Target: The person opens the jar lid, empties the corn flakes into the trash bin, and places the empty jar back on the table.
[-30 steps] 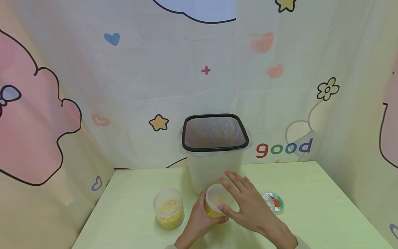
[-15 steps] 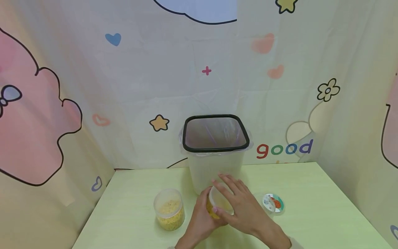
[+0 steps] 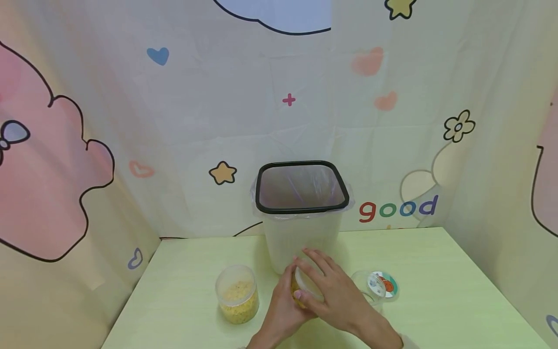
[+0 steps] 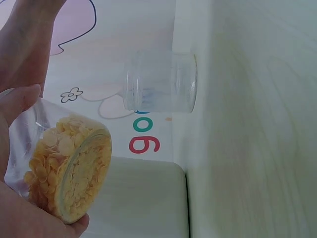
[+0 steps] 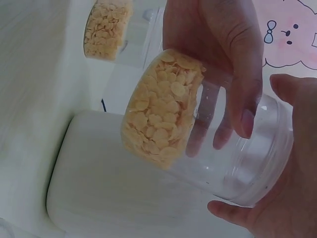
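Note:
My left hand (image 3: pixel 282 304) grips a clear jar (image 5: pixel 210 134) of pale yellow flakes around its side. The jar is tilted, and its flakes (image 4: pixel 74 158) lie toward the base in the left wrist view. My right hand (image 3: pixel 342 293) lies over the jar's mouth end with its fingers straight and spread. In the right wrist view, its thumb and a finger show on either side of the rim; whether the palm touches the rim cannot be told. A second jar (image 3: pixel 237 303), partly filled with similar flakes, stands upright to the left.
Behind the hands stands a white bin (image 3: pixel 301 237) with a black rim and a bag liner. An empty clear jar (image 4: pixel 161 82) stands right of the hands. By it lies a round lid (image 3: pixel 388 285) with a green and orange label. A printed curtain hangs behind the table (image 3: pixel 187 271).
My right hand has moved left and closer over the jar's mouth. The held jar has shifted slightly right and tilted more, and the empty jar now shows more past my right hand.

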{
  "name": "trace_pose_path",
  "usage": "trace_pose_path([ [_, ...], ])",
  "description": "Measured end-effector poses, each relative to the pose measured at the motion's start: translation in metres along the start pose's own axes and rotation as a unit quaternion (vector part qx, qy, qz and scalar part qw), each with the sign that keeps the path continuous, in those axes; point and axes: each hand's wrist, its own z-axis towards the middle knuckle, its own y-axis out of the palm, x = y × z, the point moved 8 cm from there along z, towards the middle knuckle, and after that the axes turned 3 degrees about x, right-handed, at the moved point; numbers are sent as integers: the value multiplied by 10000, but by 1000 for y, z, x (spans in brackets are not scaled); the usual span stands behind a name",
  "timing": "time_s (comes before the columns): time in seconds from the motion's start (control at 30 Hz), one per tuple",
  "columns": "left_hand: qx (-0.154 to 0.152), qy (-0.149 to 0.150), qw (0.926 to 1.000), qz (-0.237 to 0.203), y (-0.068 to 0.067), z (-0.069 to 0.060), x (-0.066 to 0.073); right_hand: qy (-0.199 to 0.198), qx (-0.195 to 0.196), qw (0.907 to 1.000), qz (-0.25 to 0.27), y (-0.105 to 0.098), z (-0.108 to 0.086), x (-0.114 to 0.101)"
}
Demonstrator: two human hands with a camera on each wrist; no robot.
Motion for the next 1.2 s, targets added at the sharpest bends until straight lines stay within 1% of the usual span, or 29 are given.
trace_pose_path([
  [0.2,-8,97,9999,-81,0,1,2,-114,139,9998,49,-1,0,-2],
  [0.37,-108,45,9995,-296,-2,1,2,-176,101,9997,162,0,0,-3],
  [0.5,-147,68,9989,-441,-3,1,3,-235,82,9992,301,-1,1,-4],
  [0.77,-242,105,9975,-653,-6,1,6,-428,217,9980,418,-6,2,-8],
  [1.0,-279,129,9973,-660,-11,1,10,-652,310,9959,546,-9,3,-10],
  [1.2,-192,184,9981,-558,-16,1,14,-950,410,9922,696,-13,5,-13],
])
